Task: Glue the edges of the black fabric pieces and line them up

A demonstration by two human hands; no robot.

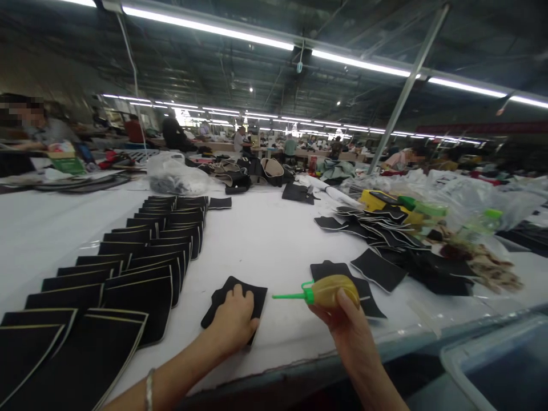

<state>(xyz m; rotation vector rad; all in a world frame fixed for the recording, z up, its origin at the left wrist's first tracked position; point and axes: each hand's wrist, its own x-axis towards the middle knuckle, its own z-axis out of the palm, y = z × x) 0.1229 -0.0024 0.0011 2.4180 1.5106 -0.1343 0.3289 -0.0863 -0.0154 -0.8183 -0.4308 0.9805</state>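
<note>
In the head view, the left hand (235, 317), at 7 o'clock, is open and lies on a black piece (260, 295) on the white bench (257, 240). The right hand (349, 328), at 5 o'clock, grips a yellow squeeze bottle (331, 288) with a thin green tip (289, 296). To work well, I think the left hand should keep the piece flat and still, with its fingers back from the edge. The right hand should hold the bottle softly, since a hard squeeze could make a mess. The left fingers bend a little and point to 1 o'clock. The right thumb sits on the bottle's near side, and the tip points to 9 o'clock, just beside the piece. Rows of black pieces (89, 337) lean at 8 o'clock; a messy pile (385, 237) lies at 3 o'clock.
</note>
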